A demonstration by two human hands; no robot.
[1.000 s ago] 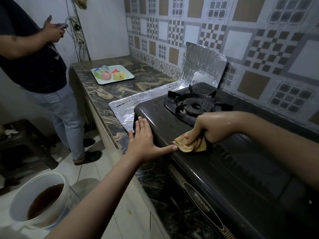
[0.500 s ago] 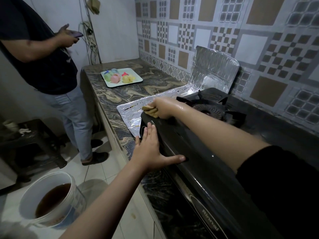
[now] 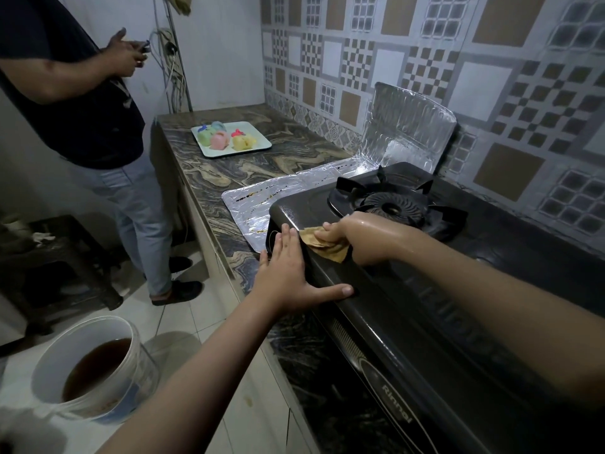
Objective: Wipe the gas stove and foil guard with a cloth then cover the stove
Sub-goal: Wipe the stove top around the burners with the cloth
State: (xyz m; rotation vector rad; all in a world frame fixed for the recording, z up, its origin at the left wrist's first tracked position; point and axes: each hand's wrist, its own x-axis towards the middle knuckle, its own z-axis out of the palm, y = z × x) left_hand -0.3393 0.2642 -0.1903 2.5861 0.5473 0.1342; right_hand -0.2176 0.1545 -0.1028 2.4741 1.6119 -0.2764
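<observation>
A glossy black gas stove (image 3: 409, 309) sat on the marbled, brown-and-grey veined bench (image 3: 209, 178) at the centre right of the frame, its round ribbed burner (image 3: 391, 208) ringed by angular black pan supports. The crinkled silver foil guard (image 3: 406, 126) stood upright against the patterned tile wall behind the stove, and a flat foil sheet (image 3: 258, 201), spotted with brown stains, lay on the bench just left of it.

The right hand (image 3: 355, 239), its skin wet and shiny, was closed around a crumpled tan cloth (image 3: 322, 245), fingers (image 3: 327, 235) curled down and pressing it onto the stove's top near the front left corner. The left hand (image 3: 288, 273) lay flat and open beside it, fingers (image 3: 284, 240) straight and together on the stove's rounded corner, thumb spread wide along the front edge; its fingertips were just beside the cloth.

Half a second earlier the cloth had been farther back, at the stove's left edge by the foil sheet; it had since come forward to the left hand, which had stayed put.

In the upper middle a pale rectangular tray (image 3: 234, 139) held pastel moulded cakes. At the lower left a white plastic bucket (image 3: 95, 371) of brown water stood on the tiled floor, and another person (image 3: 98, 126) stood at the upper left.
</observation>
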